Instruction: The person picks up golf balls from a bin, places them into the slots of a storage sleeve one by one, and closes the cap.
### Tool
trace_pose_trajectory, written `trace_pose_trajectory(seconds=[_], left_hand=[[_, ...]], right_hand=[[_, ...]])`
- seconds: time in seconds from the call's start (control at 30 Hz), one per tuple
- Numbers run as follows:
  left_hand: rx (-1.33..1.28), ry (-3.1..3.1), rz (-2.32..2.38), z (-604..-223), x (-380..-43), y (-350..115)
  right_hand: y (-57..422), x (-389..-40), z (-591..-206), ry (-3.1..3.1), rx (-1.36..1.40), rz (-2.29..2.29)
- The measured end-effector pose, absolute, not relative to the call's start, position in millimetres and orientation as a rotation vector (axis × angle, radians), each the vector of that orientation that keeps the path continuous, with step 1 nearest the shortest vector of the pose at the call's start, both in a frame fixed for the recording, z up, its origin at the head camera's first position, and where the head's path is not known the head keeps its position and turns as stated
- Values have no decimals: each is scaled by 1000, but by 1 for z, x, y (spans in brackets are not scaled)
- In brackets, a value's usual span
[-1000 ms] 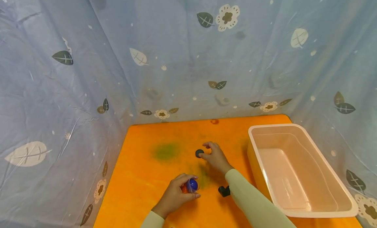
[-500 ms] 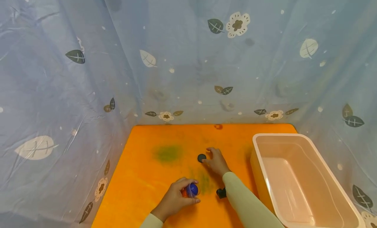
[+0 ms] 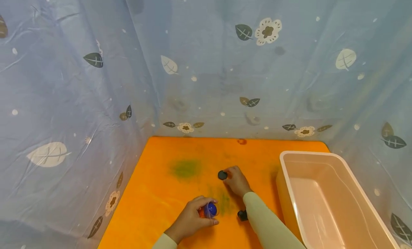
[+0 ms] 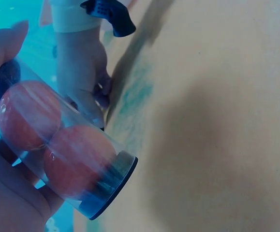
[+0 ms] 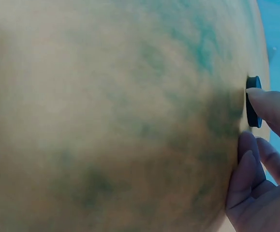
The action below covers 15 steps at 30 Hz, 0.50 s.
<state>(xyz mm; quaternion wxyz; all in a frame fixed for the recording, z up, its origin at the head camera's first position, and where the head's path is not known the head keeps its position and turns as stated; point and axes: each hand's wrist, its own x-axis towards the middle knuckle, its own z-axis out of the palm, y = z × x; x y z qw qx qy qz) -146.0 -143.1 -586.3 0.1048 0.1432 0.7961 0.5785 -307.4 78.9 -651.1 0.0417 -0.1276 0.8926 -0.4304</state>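
Observation:
My left hand (image 3: 190, 218) grips a clear tube (image 4: 52, 121) around its side. Inside are a blue ball (image 3: 211, 209) at the upper end and two orange-red balls (image 4: 79, 157) below it. A dark cap (image 4: 111, 188) closes the tube's lower end. Further forward on the orange surface, my right hand (image 3: 237, 182) pinches a small round black cap (image 3: 222, 175). In the right wrist view the cap stands on edge beneath the thumb; the finger on its other side is hidden.
A deep pale-pink bin (image 3: 317, 192) stands right of my right forearm. The orange tabletop (image 3: 161, 192) has green stains. A patterned blue curtain (image 3: 206, 81) encloses the back and sides. A black device (image 3: 243, 215) sits at my right sleeve.
My right fingers have come down from above and closed on the black cap. My left hand keeps its hold on the tube. The head view has shifted slightly.

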Motion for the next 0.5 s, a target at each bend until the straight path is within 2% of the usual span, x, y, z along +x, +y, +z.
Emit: trace_pose_trajectory(seconds=[0.23, 0.5], left_hand=[[471, 2376, 1687, -587, -145, -144], [462, 2315, 1744, -588, -145, -149]], right_hand=[[75, -305, -654, 2808, -396, -1261], [72, -312, -652, 2788, -588, -1155]])
